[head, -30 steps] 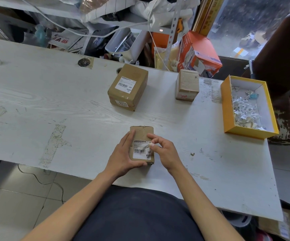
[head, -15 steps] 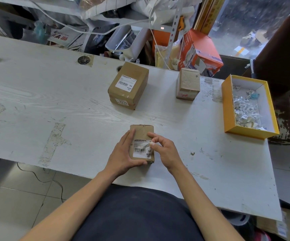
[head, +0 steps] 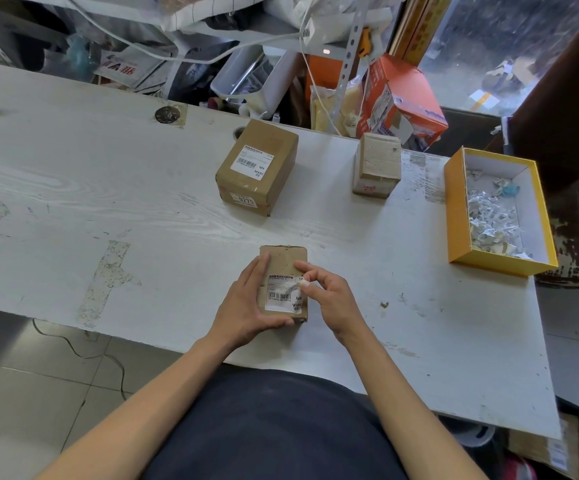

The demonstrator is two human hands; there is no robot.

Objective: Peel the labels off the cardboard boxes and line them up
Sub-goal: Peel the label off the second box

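Cluttered shelving and cables are seen behind a worn white table (head: 73, 202), on which three cardboard boxes are spread. Nearest the person, a small box (head: 283, 261) is steadied by the left hand (head: 246, 306), whose fingers are wrapped along its left side with the thumb curled under the near end. Its white label (head: 281, 294) is mostly stuck down; only a small strip at the upper right edge is pinched between the thumb and fingertips of the right hand (head: 326, 296). Compared with a second ago, little has been gained — the same corner is being worked and the label has not visibly lifted further, so the peel is judged to be at its very start, with the paper probably tearing off in scraps rather than in one sheet.

Farther back, a larger box (head: 257, 168) is left with two labels untouched, one on top and one on its near face. To its right a pale box (head: 378, 164) shows a roughened, bare top, apparently already stripped. At the right edge a yellow tray (head: 454, 209) holds a heap of torn white scraps (head: 492, 220). Nothing is yet lined up — two boxes are judged still to need peeling.
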